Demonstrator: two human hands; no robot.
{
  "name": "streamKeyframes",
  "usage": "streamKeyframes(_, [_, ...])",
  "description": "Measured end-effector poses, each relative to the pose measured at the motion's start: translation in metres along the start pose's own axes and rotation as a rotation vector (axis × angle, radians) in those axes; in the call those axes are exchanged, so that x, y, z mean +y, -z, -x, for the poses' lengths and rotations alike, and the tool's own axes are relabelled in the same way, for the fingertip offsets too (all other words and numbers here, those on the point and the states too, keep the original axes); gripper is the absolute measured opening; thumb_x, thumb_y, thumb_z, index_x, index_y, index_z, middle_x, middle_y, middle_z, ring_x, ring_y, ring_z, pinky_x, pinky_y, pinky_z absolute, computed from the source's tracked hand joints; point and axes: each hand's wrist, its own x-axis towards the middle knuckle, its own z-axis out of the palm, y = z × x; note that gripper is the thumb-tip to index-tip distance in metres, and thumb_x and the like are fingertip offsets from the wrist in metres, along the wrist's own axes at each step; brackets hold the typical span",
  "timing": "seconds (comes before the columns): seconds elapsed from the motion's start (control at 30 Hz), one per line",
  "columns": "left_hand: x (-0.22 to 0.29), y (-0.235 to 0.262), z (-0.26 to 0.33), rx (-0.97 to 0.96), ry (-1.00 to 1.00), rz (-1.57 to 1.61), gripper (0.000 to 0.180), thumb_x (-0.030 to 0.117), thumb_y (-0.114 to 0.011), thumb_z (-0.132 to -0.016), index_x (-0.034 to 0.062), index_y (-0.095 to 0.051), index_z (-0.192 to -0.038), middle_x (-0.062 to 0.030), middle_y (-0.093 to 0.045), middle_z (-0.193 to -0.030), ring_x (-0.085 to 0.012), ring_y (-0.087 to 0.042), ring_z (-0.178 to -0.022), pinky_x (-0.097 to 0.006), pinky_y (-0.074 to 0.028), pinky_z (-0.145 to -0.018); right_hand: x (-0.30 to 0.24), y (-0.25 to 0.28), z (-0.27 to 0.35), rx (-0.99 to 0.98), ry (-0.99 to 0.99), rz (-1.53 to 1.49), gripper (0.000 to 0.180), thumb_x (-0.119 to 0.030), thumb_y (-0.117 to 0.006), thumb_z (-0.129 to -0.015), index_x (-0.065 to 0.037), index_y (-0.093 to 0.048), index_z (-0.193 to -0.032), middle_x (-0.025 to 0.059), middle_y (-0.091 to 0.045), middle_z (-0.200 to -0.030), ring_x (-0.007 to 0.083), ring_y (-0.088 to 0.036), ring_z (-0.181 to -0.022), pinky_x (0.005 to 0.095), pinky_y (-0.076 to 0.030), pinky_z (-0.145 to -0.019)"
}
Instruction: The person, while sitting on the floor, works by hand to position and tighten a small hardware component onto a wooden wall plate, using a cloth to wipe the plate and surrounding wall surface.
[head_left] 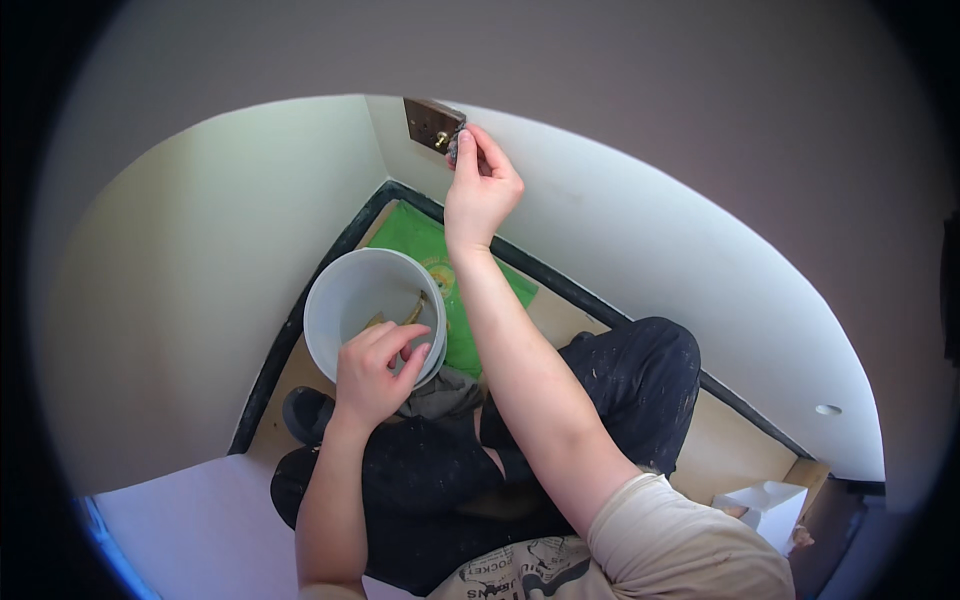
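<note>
Left to right on my feed. Bucket (345, 285) is at the floor's (725, 440) far corner. Left hand (378, 372) is over its near rim: fingers curled, thumb and forefinger apart, nothing visible in it. I'd watch that wrist; a bump could tip the bucket, worse if its base overlaps the bag (462, 335), which could slide. I can't tell if it does.

Plate (428, 117) is on the right-hand wall (640, 250), near that wall's left edge. Right hand (484, 195) is pinching a dark wad (455, 152) at the plate's right edge. Looks like an electrical fitting to me; if it's live and the wad is damp or metal, shock risk. Rough rubbing could also scratch the plate or mark the wall. Knob (441, 140) could get caught by a fingertip.

Writing: bag has print, partly hidden; shirt (690, 540) has dark lettering, upside down. No label I can make out on bucket or plate.
</note>
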Motion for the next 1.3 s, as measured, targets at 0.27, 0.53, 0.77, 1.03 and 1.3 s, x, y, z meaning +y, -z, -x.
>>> streamKeyframes(0.27, [-0.001,0.000,0.001,-0.002,0.017,0.010,0.015,0.010,-0.076,-0.085,0.0075,-0.076,-0.099,-0.0040,-0.061,-0.069,-0.0195,-0.056,-0.058,-0.034,-0.044,-0.055,0.000,-0.004,-0.005,-0.002,0.013,-0.018,0.019,-0.009,-0.070,-0.099,0.005,-0.076,-0.110,0.0056,-0.074,-0.088,0.0094,-0.067,-0.074,0.0256,-0.058,-0.069])
streamKeyframes(0.53, [0.003,0.000,0.003,-0.016,0.019,0.007,0.015,0.010,-0.076,-0.085,0.0075,-0.076,-0.100,-0.0039,-0.061,-0.070,-0.0192,-0.056,-0.058,-0.034,-0.044,-0.055,-0.002,-0.003,-0.010,-0.003,0.052,-0.042,0.018,-0.009,-0.070,-0.099,0.005,-0.076,-0.110,0.0061,-0.074,-0.091,0.0102,-0.067,-0.077,0.0267,-0.060,-0.071])
streamKeyframes(0.77, [0.001,0.001,0.005,0.008,0.011,0.017,0.015,0.010,-0.076,-0.085,0.0078,-0.076,-0.099,-0.0038,-0.061,-0.069,-0.0187,-0.055,-0.057,-0.033,-0.044,-0.055,-0.035,0.000,-0.004,-0.084,-0.153,-0.038,0.019,-0.008,-0.069,-0.099,0.006,-0.075,-0.111,0.0087,-0.074,-0.094,0.0125,-0.069,-0.081,0.0289,-0.062,-0.073])
streamKeyframes(1.03, [0.001,0.003,0.003,0.010,0.011,0.017,0.015,0.010,-0.077,-0.085,0.0079,-0.076,-0.099,-0.0038,-0.061,-0.069,-0.0185,-0.056,-0.058,-0.033,-0.044,-0.055,-0.023,0.005,0.002,-0.076,-0.184,-0.138,0.019,-0.007,-0.069,-0.100,0.006,-0.075,-0.112,0.0077,-0.074,-0.089,0.0118,-0.069,-0.078,0.0280,-0.060,-0.074])
streamKeyframes(1.3, [0.001,0.002,0.002,0.007,0.012,0.012,0.015,0.010,-0.077,-0.085,0.0079,-0.076,-0.099,-0.0036,-0.061,-0.070,-0.0187,-0.056,-0.058,-0.033,-0.044,-0.055,-0.012,0.018,0.013,-0.090,-0.236,-0.078,0.021,-0.007,-0.068,-0.099,0.006,-0.075,-0.114,0.0086,-0.076,-0.093,0.0125,-0.070,-0.081,0.0290,-0.059,-0.077])
